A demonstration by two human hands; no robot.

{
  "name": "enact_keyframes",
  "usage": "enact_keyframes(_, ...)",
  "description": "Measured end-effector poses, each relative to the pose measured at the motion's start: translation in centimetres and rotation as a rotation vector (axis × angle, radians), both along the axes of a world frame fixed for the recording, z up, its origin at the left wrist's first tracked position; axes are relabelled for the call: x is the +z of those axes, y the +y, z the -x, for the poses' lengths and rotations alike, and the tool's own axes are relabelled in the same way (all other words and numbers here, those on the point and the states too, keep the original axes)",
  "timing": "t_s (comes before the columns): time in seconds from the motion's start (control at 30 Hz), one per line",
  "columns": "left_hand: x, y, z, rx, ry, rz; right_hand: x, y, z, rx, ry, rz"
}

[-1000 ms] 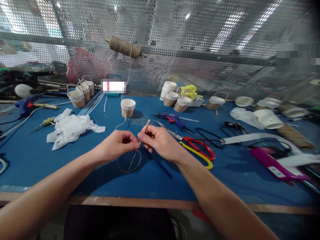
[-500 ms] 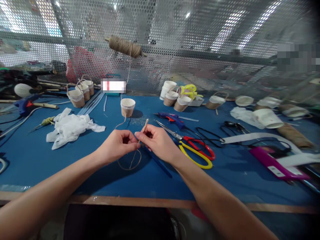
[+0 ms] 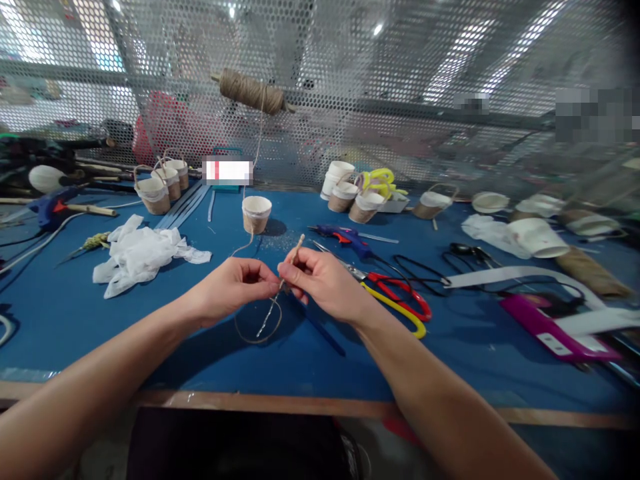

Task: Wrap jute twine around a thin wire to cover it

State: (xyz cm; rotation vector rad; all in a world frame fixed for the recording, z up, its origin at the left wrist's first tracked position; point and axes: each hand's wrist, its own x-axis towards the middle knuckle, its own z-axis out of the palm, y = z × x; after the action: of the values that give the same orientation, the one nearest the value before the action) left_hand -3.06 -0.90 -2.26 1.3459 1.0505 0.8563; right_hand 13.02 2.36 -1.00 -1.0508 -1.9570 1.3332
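Close together above the blue table, both my hands work on a thin twisted wire (image 3: 266,321) whose upper end is wrapped in twine (image 3: 299,247). My right hand (image 3: 320,277) pinches the wrapped part, its tip poking up past the thumb. Fingertips of my left hand (image 3: 245,280) are pressed together at the wire just below. Under them hangs a loop of loose twine (image 3: 240,335). A small cup (image 3: 257,217) with a white rim stands beyond my hands, and a twine strand runs from it toward my left hand. What lies inside my curled fingers is hidden.
A twine spool (image 3: 253,92) hangs on the mesh panel. Scissors (image 3: 395,300) and a blue glue gun (image 3: 345,239) lie right of my hands. White cloth strips (image 3: 145,257) are at left. Several handled cups (image 3: 153,195) stand behind. A purple power strip (image 3: 550,327) sits at right.
My right hand has shifted slightly right, and the wrapped end stands a little higher. More of the twisted wire shows below my fingers.
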Motion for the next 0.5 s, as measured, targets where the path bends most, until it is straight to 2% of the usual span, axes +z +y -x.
enact_keyframes(0.3, -0.77, 0.15, -0.39, 0.003, 0.043, -0.019, -0.56, -0.24, 0.43, -0.057, -0.072, -0.112)
enact_keyframes(0.37, -0.74, 0.09, -0.32, -0.017, 0.003, 0.011, -0.68, -0.20, 0.43, -0.035, -0.024, -0.077)
enact_keyframes(0.5, -0.52, -0.01, -0.20, -0.056, -0.077, 0.123, -0.57, 0.02, 0.16, 0.105, 0.132, 0.064)
